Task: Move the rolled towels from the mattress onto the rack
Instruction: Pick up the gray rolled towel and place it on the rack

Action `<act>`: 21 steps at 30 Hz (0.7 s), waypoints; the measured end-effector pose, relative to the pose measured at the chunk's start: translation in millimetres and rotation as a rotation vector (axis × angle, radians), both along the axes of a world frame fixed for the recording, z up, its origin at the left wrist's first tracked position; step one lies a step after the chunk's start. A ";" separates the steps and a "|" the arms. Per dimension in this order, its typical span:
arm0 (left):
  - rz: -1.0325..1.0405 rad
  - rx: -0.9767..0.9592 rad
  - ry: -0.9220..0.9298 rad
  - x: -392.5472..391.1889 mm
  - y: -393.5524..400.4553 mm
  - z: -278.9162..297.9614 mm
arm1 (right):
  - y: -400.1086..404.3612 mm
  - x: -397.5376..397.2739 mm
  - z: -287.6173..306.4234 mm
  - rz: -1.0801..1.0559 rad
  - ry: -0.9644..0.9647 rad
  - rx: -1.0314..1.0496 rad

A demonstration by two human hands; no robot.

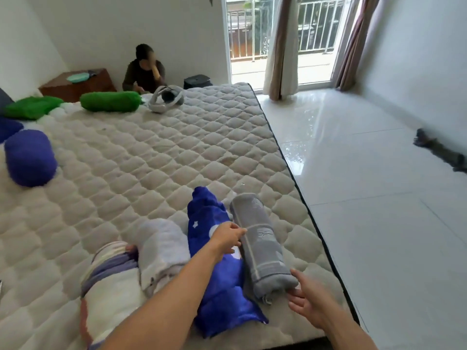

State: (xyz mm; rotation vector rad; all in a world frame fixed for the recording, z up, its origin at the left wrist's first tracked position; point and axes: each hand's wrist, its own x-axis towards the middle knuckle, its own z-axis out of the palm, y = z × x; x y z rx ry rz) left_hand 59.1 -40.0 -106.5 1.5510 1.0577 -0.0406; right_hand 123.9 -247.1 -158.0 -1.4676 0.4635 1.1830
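Note:
Several rolled towels lie side by side on the quilted mattress [156, 157] near its front right corner: a grey one [261, 243], a blue star-print one [214, 263], a white one [161, 251] and a striped one [111, 281]. My left hand [227, 238] rests on the left side of the grey towel, fingers curled against it. At the grey towel's near end, my right hand [307, 299] touches it with spread fingers. No rack is in view.
Green rolls [110, 101] and purple rolls [30, 157] lie at the mattress's far left. A white headset [165, 98] sits at the far edge, with a seated person [144, 72] behind it. White tiled floor [366, 173] runs along the right; a curtained glass door [285, 41] is beyond.

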 end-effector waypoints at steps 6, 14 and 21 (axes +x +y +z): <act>-0.053 0.114 0.029 63.4 59.9 -30.2 | 36.0 28.1 -23.7 -0.110 -0.062 -0.029; -0.207 0.270 0.144 115.1 117.3 -48.3 | 59.0 52.5 -46.1 -0.303 -0.321 -0.176; -0.182 0.196 0.220 115.6 148.3 -60.7 | 72.8 81.4 -47.2 -0.322 -0.477 -0.165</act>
